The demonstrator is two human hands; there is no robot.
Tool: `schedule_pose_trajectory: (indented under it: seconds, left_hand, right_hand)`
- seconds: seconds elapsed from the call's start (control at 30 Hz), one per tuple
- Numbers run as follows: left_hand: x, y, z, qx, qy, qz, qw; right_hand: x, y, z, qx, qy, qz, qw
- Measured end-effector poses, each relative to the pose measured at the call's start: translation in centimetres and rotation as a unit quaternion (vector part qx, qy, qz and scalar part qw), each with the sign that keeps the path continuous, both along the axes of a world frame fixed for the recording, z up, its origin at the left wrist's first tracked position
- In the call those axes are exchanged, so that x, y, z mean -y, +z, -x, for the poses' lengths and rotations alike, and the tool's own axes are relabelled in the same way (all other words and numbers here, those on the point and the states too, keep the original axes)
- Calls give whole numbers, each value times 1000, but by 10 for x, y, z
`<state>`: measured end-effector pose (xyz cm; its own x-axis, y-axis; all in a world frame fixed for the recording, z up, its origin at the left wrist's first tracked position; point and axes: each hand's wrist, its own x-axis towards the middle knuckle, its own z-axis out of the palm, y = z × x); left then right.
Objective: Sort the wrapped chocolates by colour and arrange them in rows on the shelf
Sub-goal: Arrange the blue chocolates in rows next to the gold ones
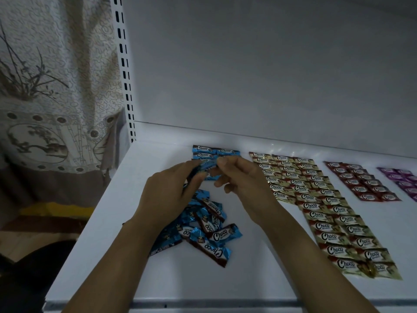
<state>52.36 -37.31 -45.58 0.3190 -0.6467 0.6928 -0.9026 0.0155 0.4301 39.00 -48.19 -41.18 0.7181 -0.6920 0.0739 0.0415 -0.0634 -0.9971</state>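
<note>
Blue wrappers point(204, 232), white "Choco" lettering point(220, 236).

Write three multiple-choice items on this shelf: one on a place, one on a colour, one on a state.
1. The loose pile of blue foil-wrapped chocolates lies:
A) on the white metal shelf, nearer the camera than the blue rows
B) against the back wall
C) off the shelf

2. The largest sorted block is:
A) red
B) the gold foil-wrapped rows
C) purple

3. The left hand and right hand:
A) lie flat
B) pinch one blue chocolate in their fingers
C) hang off the shelf

Key: A, the pile sits this side of the rows; B, gold plainly outnumbers the others; B, both hands' fingers close on one wrapper.
</note>
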Motion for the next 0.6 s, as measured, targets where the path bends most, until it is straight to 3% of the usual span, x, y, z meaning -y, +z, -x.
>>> schedule_pose_trajectory:
  seconds: [0.2,0.4,0.5,0.6]
  left_hand:
    - [-2,6,7,-146,-72,50,985]
    - [-5,14,11,-303,-104,54,946]
    - [-5,13,13,-328,-136,19,935]
    - [-4,11,13,-294,-150,-1,944]
  right_hand:
    - [-4,2,-1,17,-5,34,999]
    - [-2,2,-1,40,2,-31,999]
    - [-6,1,-1,29,29,-41,998]
    - [-8,-1,-3,29,24,-22,999]
